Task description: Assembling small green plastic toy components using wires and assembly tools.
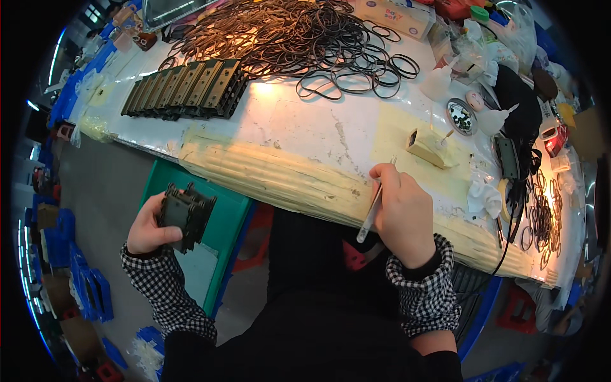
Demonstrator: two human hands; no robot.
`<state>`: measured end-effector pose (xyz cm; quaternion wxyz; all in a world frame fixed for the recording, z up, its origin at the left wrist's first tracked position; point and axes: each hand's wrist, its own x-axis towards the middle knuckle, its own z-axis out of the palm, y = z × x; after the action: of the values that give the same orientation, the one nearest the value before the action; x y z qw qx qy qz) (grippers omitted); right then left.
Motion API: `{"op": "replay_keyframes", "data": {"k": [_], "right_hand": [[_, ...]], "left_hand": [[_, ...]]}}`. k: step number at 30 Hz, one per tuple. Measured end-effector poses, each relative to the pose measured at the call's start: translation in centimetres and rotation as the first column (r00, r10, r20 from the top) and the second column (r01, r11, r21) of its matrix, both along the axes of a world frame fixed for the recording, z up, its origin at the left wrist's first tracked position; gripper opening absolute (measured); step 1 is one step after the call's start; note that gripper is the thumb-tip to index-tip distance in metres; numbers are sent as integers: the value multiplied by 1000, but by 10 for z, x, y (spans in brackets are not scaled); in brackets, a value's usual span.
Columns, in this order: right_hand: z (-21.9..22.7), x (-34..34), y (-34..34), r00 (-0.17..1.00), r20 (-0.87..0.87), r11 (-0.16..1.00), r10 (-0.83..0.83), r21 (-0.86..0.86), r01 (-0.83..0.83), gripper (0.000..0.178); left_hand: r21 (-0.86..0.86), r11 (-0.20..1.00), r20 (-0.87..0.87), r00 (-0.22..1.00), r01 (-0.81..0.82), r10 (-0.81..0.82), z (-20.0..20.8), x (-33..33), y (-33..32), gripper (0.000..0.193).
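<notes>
My left hand (150,230) grips a small dark blocky part (186,215) with notched edges, above a green tray (237,213) off the table's front edge. Its fingers wrap the side, and the thumb lies across the front. In my right hand (407,213) is a pair of metal tweezers (370,219), pinched between the fingers over the padded edge, one end slanting down toward me. On the table at the left stands a slanting row of similar dark parts (191,89) with brownish faces. A yellowish block (429,148) with a thin stick in it sits beyond my right hand.
A large tangle of dark rubber loops (293,38) covers the back. A round dish (461,116) of small dark pieces lies at the right, near white squeeze bottles (438,81) and a black cable (514,223). Yellowish padding (273,169) lines the table's front edge.
</notes>
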<state>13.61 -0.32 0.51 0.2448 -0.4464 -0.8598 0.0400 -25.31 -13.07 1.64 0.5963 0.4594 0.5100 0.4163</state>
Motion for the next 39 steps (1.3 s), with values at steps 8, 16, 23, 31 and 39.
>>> {"op": "replay_keyframes", "data": {"k": [8, 16, 23, 31, 39], "right_hand": [[-8, -5, 15, 999, -52, 1000, -16, -1, 16, 19], [0, -3, 13, 998, -35, 999, 49, 17, -49, 30], [122, 10, -55, 769, -334, 825, 545, 51, -563, 27], [112, 25, -87, 799, -359, 830, 482, 478, -286, 23], [93, 20, -85, 885, -114, 754, 452, 578, -311, 27]], "left_hand": [[19, 999, -108, 994, 32, -29, 28, 97, 145, 39], [68, 993, -118, 988, -92, 100, 10, 115, 180, 38], [162, 965, -21, 977, -205, 211, -5, 119, 177, 40], [404, 813, -104, 862, -420, 497, -31, 129, 170, 59], [616, 702, -287, 728, -358, 623, -43, 123, 171, 58]]}}
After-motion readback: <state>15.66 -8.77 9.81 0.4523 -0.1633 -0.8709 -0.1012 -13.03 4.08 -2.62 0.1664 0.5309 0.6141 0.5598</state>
